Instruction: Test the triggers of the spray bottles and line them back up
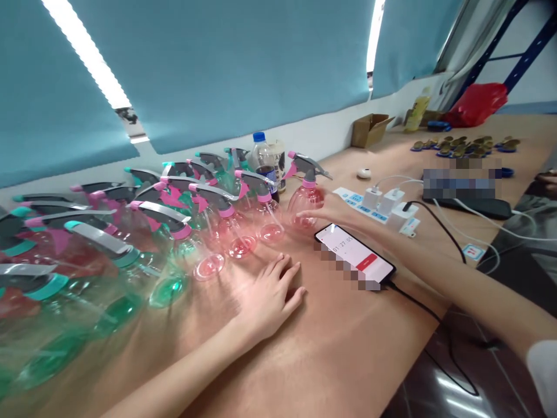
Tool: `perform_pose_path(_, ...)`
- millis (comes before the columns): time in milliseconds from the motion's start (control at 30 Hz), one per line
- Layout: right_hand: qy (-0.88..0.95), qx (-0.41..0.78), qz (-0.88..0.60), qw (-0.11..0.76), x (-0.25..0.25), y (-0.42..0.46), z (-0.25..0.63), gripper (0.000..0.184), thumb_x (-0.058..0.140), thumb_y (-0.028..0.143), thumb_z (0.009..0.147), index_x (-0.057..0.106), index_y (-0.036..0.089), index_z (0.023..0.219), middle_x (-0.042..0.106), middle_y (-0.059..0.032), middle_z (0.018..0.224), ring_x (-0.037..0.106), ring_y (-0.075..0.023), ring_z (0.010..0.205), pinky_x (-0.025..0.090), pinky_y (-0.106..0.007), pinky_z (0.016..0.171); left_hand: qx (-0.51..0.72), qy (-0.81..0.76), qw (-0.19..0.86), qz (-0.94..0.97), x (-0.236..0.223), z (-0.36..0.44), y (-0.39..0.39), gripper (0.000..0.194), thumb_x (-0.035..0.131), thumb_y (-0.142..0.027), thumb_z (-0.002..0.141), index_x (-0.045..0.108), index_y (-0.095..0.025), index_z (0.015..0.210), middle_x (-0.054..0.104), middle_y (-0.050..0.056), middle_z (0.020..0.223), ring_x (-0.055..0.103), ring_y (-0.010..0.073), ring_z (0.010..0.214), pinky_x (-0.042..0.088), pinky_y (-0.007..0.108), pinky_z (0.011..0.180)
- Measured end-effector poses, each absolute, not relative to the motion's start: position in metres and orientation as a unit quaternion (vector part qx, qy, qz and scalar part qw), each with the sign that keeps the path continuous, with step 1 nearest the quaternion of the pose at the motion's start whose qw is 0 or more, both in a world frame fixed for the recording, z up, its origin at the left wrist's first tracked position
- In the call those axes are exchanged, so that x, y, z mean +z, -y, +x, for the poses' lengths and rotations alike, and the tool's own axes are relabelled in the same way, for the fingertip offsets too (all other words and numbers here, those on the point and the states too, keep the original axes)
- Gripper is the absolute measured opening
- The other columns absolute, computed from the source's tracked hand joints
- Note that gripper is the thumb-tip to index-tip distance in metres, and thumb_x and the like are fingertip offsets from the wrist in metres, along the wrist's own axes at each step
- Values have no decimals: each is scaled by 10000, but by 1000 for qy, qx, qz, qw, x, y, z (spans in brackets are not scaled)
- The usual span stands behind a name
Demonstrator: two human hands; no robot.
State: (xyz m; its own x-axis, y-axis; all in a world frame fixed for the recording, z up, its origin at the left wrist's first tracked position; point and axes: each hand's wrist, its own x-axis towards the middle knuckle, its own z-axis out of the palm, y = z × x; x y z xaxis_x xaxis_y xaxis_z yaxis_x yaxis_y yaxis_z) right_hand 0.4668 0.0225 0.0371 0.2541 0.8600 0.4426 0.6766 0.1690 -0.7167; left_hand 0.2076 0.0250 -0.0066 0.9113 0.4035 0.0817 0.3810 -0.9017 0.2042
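Note:
My left hand point(275, 293) lies palm down on the brown table point(331, 348), fingers apart and holding nothing. My right hand point(333, 206) reaches across to a pink spray bottle point(303, 198) with a grey and pink trigger head; its fingers curve around the lower body, and the bottle stands upright. Left of it, rows of spray bottles fill the table's side, among them a clear pink one point(270, 227) and a green-tinted one point(167, 287). A phone point(359, 255) with a lit timer screen lies between my right forearm and left hand.
A power strip point(354, 203) with white chargers and cables sits beyond my right arm. Behind the bottles stands a blue-capped drink bottle point(262, 157). Farther off are a cardboard box point(369, 132), a yellow bottle point(418, 110), a red bag point(478, 104) and several gold-coloured pieces point(463, 145).

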Motion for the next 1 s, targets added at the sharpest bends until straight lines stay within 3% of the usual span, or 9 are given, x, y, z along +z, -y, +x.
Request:
perform_pose_path(100, 623, 110, -636, 441, 33, -28, 466, 424, 779, 400, 686, 651, 175, 1022, 726, -61, 1032, 677, -206, 896, 528, -325, 821, 48, -202, 92, 974, -6, 208, -25, 518, 443, -424, 974, 461, -123, 1395, 409, 179, 1476, 356, 322, 1373, 340, 513, 1095)
perform_pose_path(333, 625, 99, -661, 403, 27, -35, 465, 627, 785, 482, 661, 603, 196, 1188, 697, -91, 1131, 661, -256, 1006, 495, -398, 918, 64, -194, 99, 974, -7, 208, -27, 505, 459, -420, 966, 469, -139, 1385, 422, 176, 1467, 365, 326, 1367, 349, 529, 1085)
perform_pose_path(500, 617, 109, -670, 398, 27, -35, 466, 673, 782, 519, 651, 586, 210, 1217, 695, -88, 1130, 671, -264, 993, 527, -402, 878, 60, -192, 106, 974, -7, 209, -27, 506, 466, -416, 964, 472, -126, 1379, 414, 185, 1472, 351, 327, 1377, 348, 522, 1089)
perform_pose_path(633, 612, 94, -672, 407, 27, -19, 466, 700, 787, 512, 648, 556, 234, 1247, 643, -95, 1221, 530, -315, 1251, 419, -485, 1043, 63, -193, 111, 973, -6, 207, -26, 494, 469, -414, 962, 481, -135, 1369, 428, 178, 1464, 359, 323, 1374, 347, 519, 1092)
perform_pose_path(733, 578, 48, -696, 423, 29, 9, 456, 710, 746, 492, 717, 491, 186, 1305, 553, -157, 1334, 505, -340, 1271, 412, -520, 1039, 77, -188, 114, 973, -6, 198, -25, 481, 482, -409, 957, 493, -144, 1358, 446, 173, 1451, 376, 322, 1363, 357, 519, 1086)
perform_pose_path(833, 604, 26, -688, 403, 39, 38, 427, 563, 720, 421, 769, 532, 177, 1240, 605, -143, 1264, 604, -297, 1141, 493, -457, 951, 87, -179, 113, 973, -6, 181, -24, 469, 498, -392, 953, 500, -151, 1355, 459, 172, 1438, 396, 320, 1347, 367, 521, 1078)
perform_pose_path(1000, 708, 109, -594, 366, 62, 52, 352, 277, 663, 325, 840, 615, 206, 1085, 696, -62, 1084, 660, -208, 1000, 522, -354, 875, 97, -175, 111, 973, -7, 132, -17, 442, 463, -357, 976, 491, -148, 1365, 467, 172, 1421, 388, 308, 1349, 381, 491, 1075)
